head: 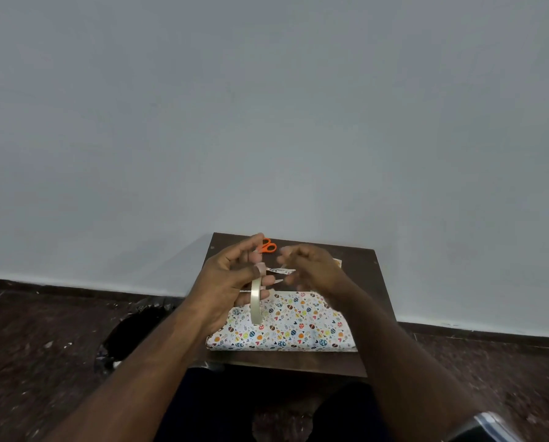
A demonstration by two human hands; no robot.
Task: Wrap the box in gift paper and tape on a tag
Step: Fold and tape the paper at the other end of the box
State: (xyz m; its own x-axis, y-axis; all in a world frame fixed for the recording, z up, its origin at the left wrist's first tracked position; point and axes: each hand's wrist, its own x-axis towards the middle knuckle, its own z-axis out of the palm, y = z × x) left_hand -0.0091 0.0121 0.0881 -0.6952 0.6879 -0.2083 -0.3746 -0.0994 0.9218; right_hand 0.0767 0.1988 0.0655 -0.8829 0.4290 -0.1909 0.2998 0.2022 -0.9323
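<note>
The right hand (308,269) is smeared by motion blur, so its fingertips cannot be separated; it appears to pinch the free end of a short strip of tape (281,270) that runs across to the left hand, though the blur leaves the exact hold unclear. A second pale strip shows just below it, too small to make out. The orange-handled scissors (267,245) are mostly hidden behind the left hand, with only the finger loops showing at the far edge of the table. A light scrap at the far right of the table, behind the right wrist, is too covered to identify. The left hand (231,282) is raised above the table with its back toward the camera, fingers curled through and around a roll of clear tape (256,301) that hangs edge-on from them. Both forearms reach forward from the bottom of the view and nearly meet over the work. Beneath them the wrapped box (282,330), covered in white gift paper with small coloured prints, lies flat on the small dark wooden table (362,275), toward its near edge; its far left corner is covered by the left hand and the roll.
</note>
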